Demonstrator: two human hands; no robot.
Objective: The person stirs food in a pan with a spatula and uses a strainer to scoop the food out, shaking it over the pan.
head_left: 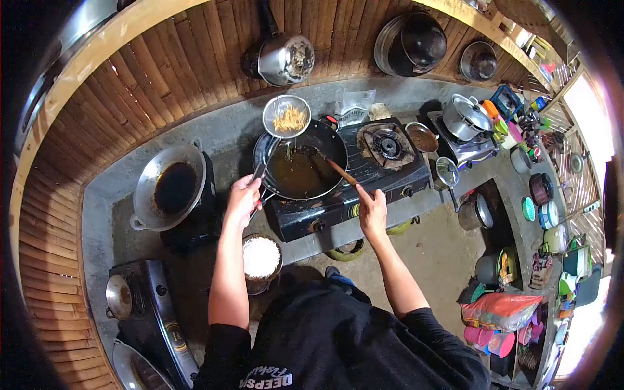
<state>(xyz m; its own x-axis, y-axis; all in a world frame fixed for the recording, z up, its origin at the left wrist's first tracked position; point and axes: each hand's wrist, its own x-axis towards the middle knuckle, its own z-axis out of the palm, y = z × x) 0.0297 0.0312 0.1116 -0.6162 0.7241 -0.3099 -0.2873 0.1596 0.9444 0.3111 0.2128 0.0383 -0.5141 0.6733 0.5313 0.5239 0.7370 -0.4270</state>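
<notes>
My left hand (243,198) is closed round the handle of a wire strainer (286,105). Golden fried strips (290,119) lie in its mesh, and thin drips seem to hang below it. The strainer is raised over the far left rim of a black wok (335,140). Brown oil (300,171) fills the wok's bottom. My right hand (372,211) grips the wooden handle of a spatula (344,174); its far end reaches into the wok, and its tip is hard to make out. Below my left forearm stands a bowl of white shreds or grains (261,257).
The wok sits on a black gas stove (383,175) with a second burner (389,147). At left is a pan of dark liquid (175,188). A lidded pot (467,117) and a small saucepan (447,172) stand to the right. A pot (286,60) hangs on the bamboo wall.
</notes>
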